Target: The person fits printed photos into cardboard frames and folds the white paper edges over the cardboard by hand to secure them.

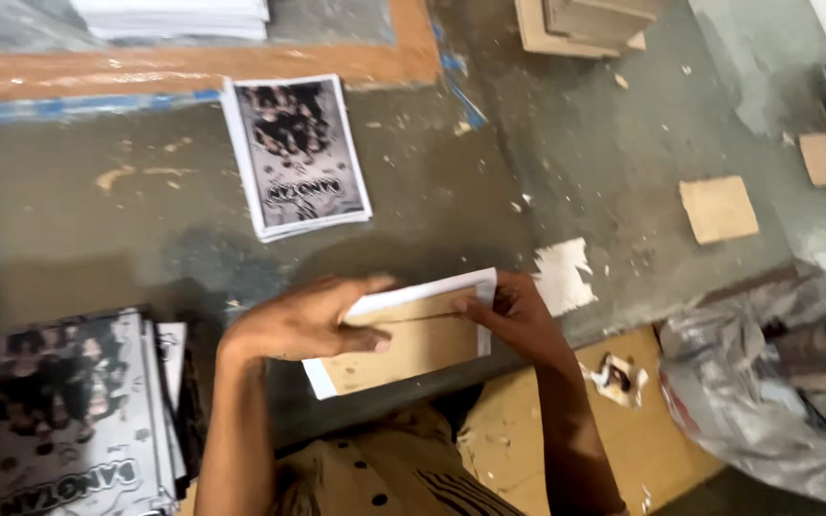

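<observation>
Left hand (303, 323): fingers closed flat over the brown cardboard sheet with white paper edge (413, 339).
Right hand (513, 311): pinches its right corner.
Sheet: between both hands.
Printed photo stack (298, 153): above the hands.

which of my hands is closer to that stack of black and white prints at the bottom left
Left. Your left hand holds the brown card just right of the stack of prints; your right hand grips the card's far end.

board (413, 346): plain brown face, white border
print (296, 156): black-and-white group picture, white margin
stack (74, 425): grey, black and white covers
tabletop (585, 162): dull grey-green, speckled with pale scraps; orange and blue tape
square (718, 208): tan
bag (767, 401): clear grey plastic
</observation>
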